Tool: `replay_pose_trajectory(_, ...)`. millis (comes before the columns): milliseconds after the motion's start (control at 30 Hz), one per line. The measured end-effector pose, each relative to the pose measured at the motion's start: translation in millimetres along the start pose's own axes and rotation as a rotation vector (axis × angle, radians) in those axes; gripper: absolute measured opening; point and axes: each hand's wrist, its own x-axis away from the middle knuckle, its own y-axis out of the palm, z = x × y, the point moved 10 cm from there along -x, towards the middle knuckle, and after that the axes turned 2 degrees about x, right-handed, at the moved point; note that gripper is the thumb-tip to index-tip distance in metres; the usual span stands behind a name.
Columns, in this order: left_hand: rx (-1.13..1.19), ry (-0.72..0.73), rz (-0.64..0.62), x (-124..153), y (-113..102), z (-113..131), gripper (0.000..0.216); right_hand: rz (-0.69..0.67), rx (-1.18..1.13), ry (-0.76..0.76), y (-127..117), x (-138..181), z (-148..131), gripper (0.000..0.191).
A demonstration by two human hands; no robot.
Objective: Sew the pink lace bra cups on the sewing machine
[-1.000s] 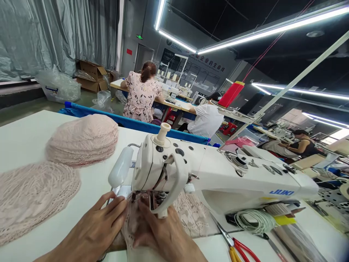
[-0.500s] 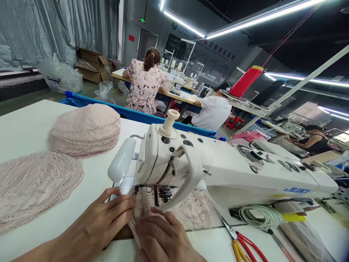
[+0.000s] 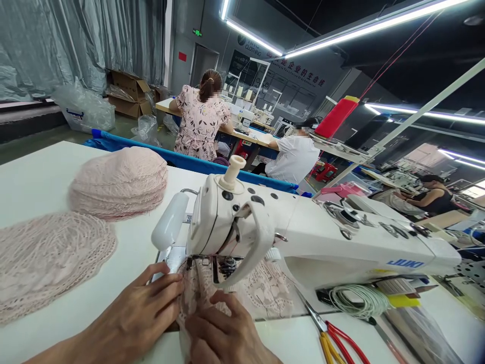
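A white JUKI sewing machine (image 3: 303, 237) stands across the white table (image 3: 38, 177). A piece of pink lace (image 3: 261, 290) lies under its needle and presser foot (image 3: 223, 265). My left hand (image 3: 140, 316) rests on the lace's left edge, fingers pressed together and pinching it just left of the needle. My right hand (image 3: 222, 333) lies on the lace in front of the needle, fingers curled and pressing the fabric down. Both hands touch each other over the lace.
Two stacks of pink lace pieces (image 3: 119, 182) (image 3: 45, 260) lie on the table's left. Red-and-yellow scissors (image 3: 333, 341) and a coil of white cord (image 3: 354, 301) sit right of the needle. Other people sit at machines behind a blue rail (image 3: 189, 162). A red thread cone (image 3: 335, 117) stands above.
The view has shifted slightly. My hands have slid a little toward me along the lace, staying pressed on it at the needle.
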Motion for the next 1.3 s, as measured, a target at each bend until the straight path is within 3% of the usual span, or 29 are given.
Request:
replay_pose_trajectory(267, -0.038, -0.012, -0.070, -4, 3, 0, 0.028, 0.049, -0.095, 0.000, 6, 6, -1, 0.036)
replay_pose_trajectory(467, -0.021, -0.030, -0.093, -6, 1, -1, 0.032, 0.047, -0.120, 0.154, 15, 8, 15, 0.044)
replay_pose_trajectory(667, -0.019, -0.055, -0.170, -1, 12, -5, 0.027, -0.004, -0.115, 0.177, 15, 9, 18, 0.027)
replay_pose_trajectory(833, -0.051, -0.027, -0.124, -3, 6, -4, 0.025, 0.083, -0.065, 0.096, 4, 4, 10, 0.034)
replay_pose_trajectory(1000, -0.012, 0.004, -0.018, -2, -3, -2, 0.031, 0.076, -0.022, 0.037, 5, 4, 4, 0.039)
replay_pose_trajectory(1300, -0.046, -0.018, -0.045, 1, 4, -2, 0.028, 0.050, 0.039, 0.043, 4, 2, -1, 0.049)
